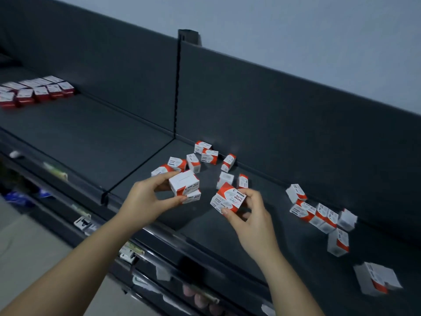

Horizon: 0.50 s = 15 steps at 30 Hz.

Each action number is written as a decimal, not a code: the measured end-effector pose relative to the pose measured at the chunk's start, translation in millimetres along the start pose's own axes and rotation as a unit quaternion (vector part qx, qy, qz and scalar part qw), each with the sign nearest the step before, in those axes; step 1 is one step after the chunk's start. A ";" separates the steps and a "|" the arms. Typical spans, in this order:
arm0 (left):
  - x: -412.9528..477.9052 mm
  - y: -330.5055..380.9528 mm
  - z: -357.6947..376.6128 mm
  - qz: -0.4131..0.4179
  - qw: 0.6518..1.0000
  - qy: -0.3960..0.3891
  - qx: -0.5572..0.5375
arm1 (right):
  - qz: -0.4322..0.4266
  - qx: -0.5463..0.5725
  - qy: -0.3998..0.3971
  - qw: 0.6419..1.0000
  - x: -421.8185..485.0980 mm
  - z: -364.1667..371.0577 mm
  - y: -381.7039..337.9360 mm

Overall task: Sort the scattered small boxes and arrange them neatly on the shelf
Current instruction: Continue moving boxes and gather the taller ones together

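L hand (145, 197) fingers pinch two stacked boxes (185, 186); R hand (249, 215) fingers pinch paper-clip box (229, 198), above shelf (95, 135).

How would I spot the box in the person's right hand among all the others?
Start at the dark shelf, in the section right of the upright divider. Above its front part, the right hand pinches one box. Unlike the rest, its red face printed PAPER CLIPS faces the camera.
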<state>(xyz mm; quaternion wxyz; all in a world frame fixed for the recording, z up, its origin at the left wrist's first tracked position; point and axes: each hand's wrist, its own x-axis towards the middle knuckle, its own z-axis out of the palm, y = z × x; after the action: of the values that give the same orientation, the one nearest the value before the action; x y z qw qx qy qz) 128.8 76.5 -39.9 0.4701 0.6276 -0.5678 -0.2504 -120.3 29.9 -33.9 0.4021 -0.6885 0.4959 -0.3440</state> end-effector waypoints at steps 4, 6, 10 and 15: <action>2.2 -13.0 -51.4 0.012 1.000 -0.001 -0.004 | -0.026 0.008 0.010 1.000 6.1 43.9 -34.8; 3.4 -24.1 -89.4 0.018 1.000 -0.005 0.004 | -0.041 0.008 0.017 0.999 7.4 78.5 -54.1; 5.8 -49.0 -159.1 0.023 1.000 -0.003 0.017 | -0.053 0.009 0.017 0.998 8.4 145.6 -88.2; 6.1 -80.3 -232.1 0.016 0.999 0.010 0.026 | -0.057 0.021 0.019 0.998 18.8 218.6 -122.5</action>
<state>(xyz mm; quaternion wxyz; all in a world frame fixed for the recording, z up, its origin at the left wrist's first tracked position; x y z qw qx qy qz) 365.4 134.8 -8.4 0.4631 0.6330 -0.5793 -0.2220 125.3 81.1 -19.0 0.3868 -0.7006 0.4559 -0.3896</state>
